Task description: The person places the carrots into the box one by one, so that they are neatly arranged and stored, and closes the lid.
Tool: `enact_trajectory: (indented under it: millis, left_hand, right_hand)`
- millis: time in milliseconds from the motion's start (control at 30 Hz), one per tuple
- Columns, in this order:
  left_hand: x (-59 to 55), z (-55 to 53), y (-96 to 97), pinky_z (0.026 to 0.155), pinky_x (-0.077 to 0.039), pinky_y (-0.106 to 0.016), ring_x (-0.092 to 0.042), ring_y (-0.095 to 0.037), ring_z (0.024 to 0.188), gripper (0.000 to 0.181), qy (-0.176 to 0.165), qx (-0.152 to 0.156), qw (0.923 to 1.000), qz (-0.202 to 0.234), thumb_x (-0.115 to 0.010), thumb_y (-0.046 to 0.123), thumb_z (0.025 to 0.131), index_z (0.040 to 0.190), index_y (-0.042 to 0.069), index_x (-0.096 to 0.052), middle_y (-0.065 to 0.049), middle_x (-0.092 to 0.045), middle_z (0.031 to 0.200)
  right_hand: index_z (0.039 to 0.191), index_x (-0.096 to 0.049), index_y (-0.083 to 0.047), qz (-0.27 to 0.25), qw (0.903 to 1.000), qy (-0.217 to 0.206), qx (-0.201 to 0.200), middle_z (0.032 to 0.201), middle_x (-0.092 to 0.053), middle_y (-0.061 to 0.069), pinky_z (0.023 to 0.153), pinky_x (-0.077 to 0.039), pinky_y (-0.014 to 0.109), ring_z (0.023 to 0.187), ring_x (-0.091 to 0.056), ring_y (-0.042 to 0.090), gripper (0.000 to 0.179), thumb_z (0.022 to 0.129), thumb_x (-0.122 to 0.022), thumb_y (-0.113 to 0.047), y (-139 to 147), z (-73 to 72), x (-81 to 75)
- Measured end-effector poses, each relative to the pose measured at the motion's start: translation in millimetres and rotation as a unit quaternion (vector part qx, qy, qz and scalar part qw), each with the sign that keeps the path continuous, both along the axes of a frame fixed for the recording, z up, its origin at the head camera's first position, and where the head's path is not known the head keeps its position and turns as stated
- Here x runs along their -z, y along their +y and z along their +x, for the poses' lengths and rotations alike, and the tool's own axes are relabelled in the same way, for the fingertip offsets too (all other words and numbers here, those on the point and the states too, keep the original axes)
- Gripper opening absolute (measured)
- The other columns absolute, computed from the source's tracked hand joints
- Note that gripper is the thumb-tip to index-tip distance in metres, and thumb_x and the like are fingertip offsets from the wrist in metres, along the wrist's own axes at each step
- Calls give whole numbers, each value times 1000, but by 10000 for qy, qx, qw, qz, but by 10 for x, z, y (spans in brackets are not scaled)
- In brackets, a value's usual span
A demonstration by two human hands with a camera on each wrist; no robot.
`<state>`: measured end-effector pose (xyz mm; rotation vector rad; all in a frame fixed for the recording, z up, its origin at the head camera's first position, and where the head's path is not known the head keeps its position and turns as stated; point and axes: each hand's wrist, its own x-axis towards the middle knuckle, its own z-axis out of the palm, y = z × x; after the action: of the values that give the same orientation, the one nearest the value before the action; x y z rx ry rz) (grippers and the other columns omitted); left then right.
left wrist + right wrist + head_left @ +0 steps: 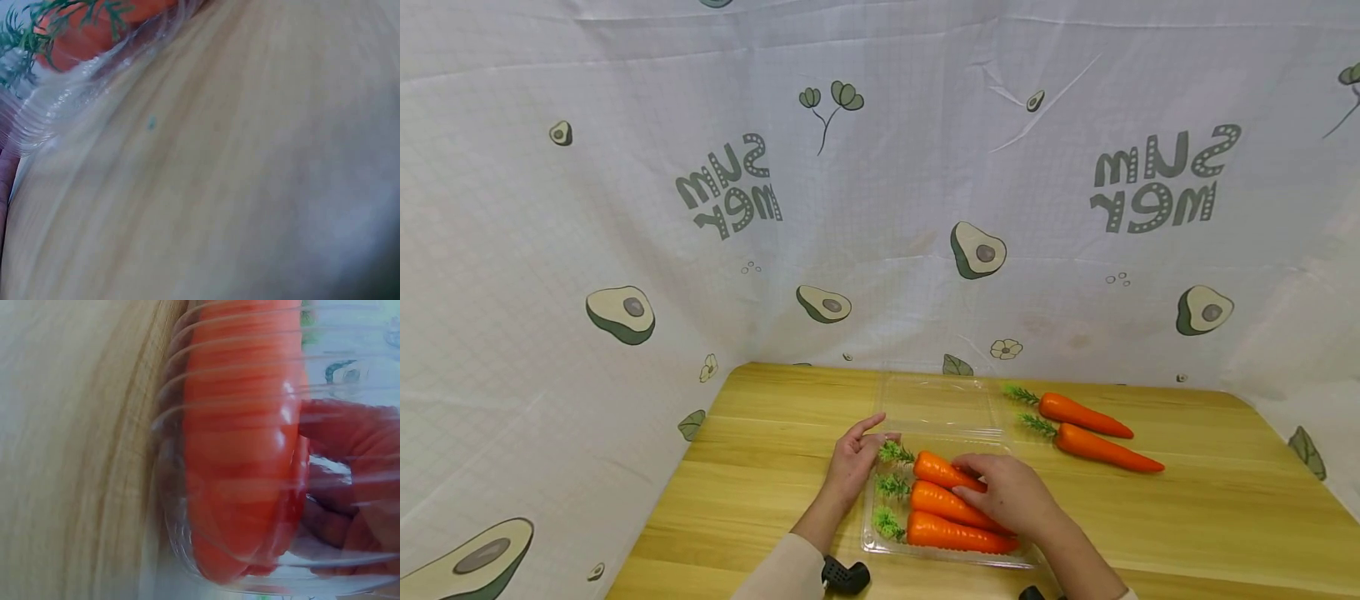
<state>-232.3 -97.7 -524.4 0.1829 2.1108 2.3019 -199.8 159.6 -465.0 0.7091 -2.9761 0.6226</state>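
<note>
A clear plastic container point(973, 557) lies with its lid folded back on the table, and three orange toy-like carrots with green tops sit side by side in it. My right hand point(1011, 493) reaches in from the right and grips the farthest carrot point(936, 468) by its body, thumb on the near side, fingers on the far side. Through the ribbed wall the right wrist view shows the nearest carrot point(240, 450) with the fingers behind it. At the container's far left corner my left hand point(852, 458) rests against the rim, index finger extended.
Two more carrots, a farther one point(1084, 412) and a nearer one point(1105, 448), lie on the wooden table point(737, 483) right of the container. The transparent lid point(936, 400) reaches toward the back edge. A white printed curtain point(880, 208) hangs behind and along both sides.
</note>
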Motion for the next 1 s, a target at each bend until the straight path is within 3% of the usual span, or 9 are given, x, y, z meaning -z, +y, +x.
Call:
enact_trajectory:
  millis: [400,667,1000]
  left_hand:
    - [8,14,-2,58,-35,-17,-35,-2,56,46,58,28,10000,-1,-53,13,104,148,0,-50,-22,-73,121]
    - [29,8,-4,58,-35,-17,-36,-2,56,45,7,-4,10000,4,-52,13,104,148,1,-50,-22,-73,121]
    - [6,10,-7,60,-36,-17,-37,-2,58,45,0,34,10000,31,-52,14,105,148,1,-50,-22,-73,122]
  right_hand:
    - [113,-76,-18,-33,9998,-178,-41,101,-78,-6,84,-60,43,93,-73,15,28,89,-78,-32,-1,1,-9]
    - [120,-74,-13,-1070,9913,-742,214,114,-76,-1,89,-59,46,102,-70,21,31,92,-76,-28,92,-9,-60]
    - [119,-74,-10,-1281,9893,-503,494,115,-77,4,89,-60,46,102,-70,24,31,92,-76,-25,201,-16,-162]
